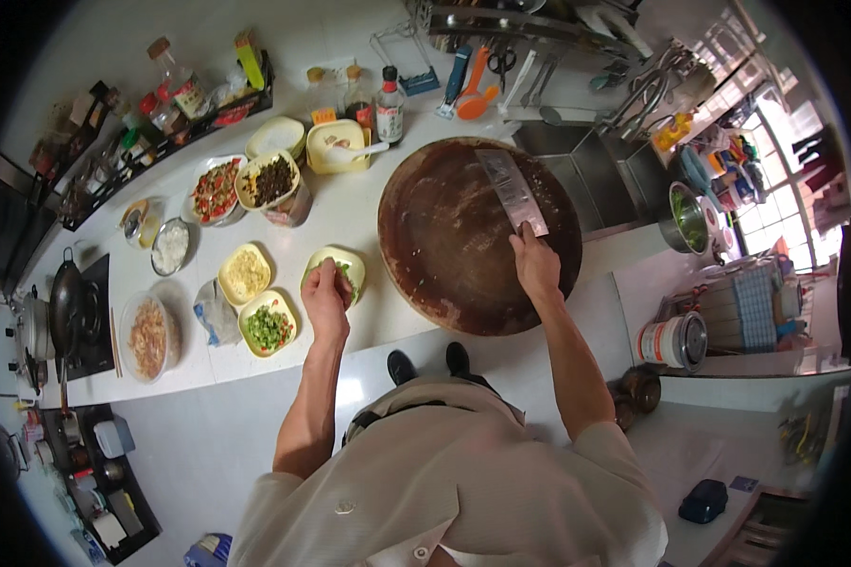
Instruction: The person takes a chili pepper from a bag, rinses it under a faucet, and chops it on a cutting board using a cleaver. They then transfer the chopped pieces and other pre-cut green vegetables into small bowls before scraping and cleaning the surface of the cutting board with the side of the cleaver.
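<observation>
My right hand (537, 264) grips a broad metal cleaver (509, 186). The blade lies over the right half of a large round wooden chopping board (440, 212), which is dark and worn with a few small bits on it. Over a pale yellow dish (358, 264) left of the board, my left hand (326, 296) has its fingers curled together. Chopped greens (345, 270) show in that dish, partly hidden by the hand. Whether the fingers pinch anything is not visible.
Left stand dishes of chopped green pepper (268, 329), minced garlic (247, 275) and red chopped peppers (216, 190), plus a tub of meat (152, 337). A wok (67, 312) sits on the far-left hob. Behind the board's right side is a steel sink (588, 170). Bottles (390, 106) line the wall.
</observation>
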{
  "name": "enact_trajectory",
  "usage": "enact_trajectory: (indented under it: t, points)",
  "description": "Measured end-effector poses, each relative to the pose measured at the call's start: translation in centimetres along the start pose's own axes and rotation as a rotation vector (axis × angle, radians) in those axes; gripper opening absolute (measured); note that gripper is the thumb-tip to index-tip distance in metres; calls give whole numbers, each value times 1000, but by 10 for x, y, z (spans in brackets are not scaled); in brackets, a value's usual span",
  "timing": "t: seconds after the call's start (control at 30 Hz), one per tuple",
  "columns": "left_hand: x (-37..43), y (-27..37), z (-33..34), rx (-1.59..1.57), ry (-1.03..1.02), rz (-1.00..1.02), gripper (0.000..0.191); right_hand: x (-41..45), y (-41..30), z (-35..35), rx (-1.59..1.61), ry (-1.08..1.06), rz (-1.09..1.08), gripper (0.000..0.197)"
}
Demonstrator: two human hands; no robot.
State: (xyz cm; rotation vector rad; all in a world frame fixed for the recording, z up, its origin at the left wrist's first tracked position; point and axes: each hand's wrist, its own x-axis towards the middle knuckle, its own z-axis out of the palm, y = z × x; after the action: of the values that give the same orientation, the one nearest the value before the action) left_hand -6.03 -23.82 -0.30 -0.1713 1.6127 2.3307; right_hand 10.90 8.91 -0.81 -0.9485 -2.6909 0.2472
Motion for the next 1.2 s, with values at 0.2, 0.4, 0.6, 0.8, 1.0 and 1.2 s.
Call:
enact_trajectory:
  t: [0.2,0.4,0.6,0.8,1.0,1.2]
  points:
    - [9,6,-3,-3,-1,47,33,-136,-56,-4,111,-160,-421,45]
    - [15,5,-7,-22,-24,22,29,-195,-66,-3,85,-208,-520,46]
    - [12,2,-5,18,-28,13,30,-159,-49,17,96,-124,-412,47]
    - [8,6,4,10,-47,38,31,-52,28,-2,7,31,38,40]
    - [13,-2,12,27,-15,7,28,-128,-14,1,126,-176,-254,45]
    - [18,-7,11,23,-23,18,29,-196,-53,-1,79,-306,-398,52]
